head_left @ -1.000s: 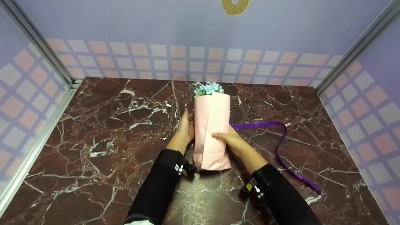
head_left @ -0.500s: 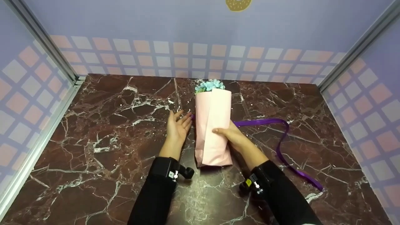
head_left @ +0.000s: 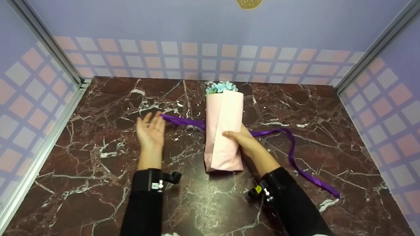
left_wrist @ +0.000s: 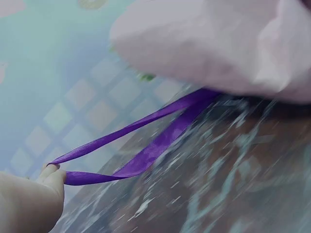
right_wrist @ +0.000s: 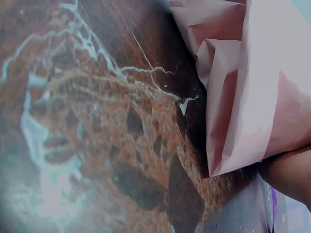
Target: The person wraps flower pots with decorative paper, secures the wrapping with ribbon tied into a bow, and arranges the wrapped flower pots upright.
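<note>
A bouquet of light-blue flowers (head_left: 221, 87) wrapped in pale pink paper (head_left: 226, 131) stands in the middle of the head view, its flowers at the far end. My right hand (head_left: 247, 141) holds it from the right, thumb across the front of the paper, the other fingers hidden behind. To the left, my left hand (head_left: 151, 131) is turned palm up and holds a purple ribbon (head_left: 183, 121) at its fingertips. In the left wrist view the ribbon (left_wrist: 155, 150) runs as two strands from the fingers (left_wrist: 53, 177) to beneath the wrapping.
The ribbon's other end (head_left: 308, 177) lies curved on the brown marble-patterned table (head_left: 98, 183), right of the bouquet. A tiled-pattern wall (head_left: 157, 59) stands behind, with side walls at left and right.
My left hand has left the bouquet's side and moved left, drawing a length of purple ribbon out from behind the wrapping. My right hand keeps its hold on the bouquet.
</note>
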The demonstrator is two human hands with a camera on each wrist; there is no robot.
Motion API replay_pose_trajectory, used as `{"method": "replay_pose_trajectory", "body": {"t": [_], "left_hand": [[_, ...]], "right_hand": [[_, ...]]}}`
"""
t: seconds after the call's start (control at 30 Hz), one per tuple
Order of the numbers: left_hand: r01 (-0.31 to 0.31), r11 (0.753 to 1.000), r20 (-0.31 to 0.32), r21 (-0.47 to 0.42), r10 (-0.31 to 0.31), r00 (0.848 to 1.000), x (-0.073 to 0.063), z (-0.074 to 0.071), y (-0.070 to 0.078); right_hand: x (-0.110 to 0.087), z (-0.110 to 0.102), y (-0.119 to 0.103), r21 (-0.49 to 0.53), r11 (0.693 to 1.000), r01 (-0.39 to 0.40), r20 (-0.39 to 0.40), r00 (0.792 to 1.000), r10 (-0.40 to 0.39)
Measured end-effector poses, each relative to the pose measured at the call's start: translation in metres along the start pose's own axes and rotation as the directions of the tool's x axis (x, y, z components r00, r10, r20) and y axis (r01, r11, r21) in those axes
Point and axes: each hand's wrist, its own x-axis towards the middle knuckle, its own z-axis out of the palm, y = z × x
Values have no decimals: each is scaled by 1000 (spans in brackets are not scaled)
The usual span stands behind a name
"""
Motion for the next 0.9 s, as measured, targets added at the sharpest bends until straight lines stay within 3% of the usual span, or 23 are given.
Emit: {"method": "replay_pose_trajectory", "body": {"t": [0.27, 0.43, 0.6, 0.77, 0.9], "left_hand": [[-44, 989, -80, -141, 33, 996, 3, -7, 60], [-62, 979, -110, -193, 41, 993, 2, -11, 84], [-51, 985, -111, -166, 32, 993, 1, -19, 86], [-10, 1000, -88, 0, 10, 996, -4, -31, 80], [18, 992, -117, 128, -3, 993, -8, -39, 80]], "right_hand": [[-2, 0, 2, 5, 1000, 10, 7, 1000, -11], [-3, -1, 1, 12, 1000, 28, 3, 1000, -28], [-2, -2, 1, 28, 998, 47, -1, 999, -47], [-1, 4, -3, -5, 999, 32, -9, 999, -32], [1, 8, -8, -52, 999, -4, -26, 1000, 3]]}}
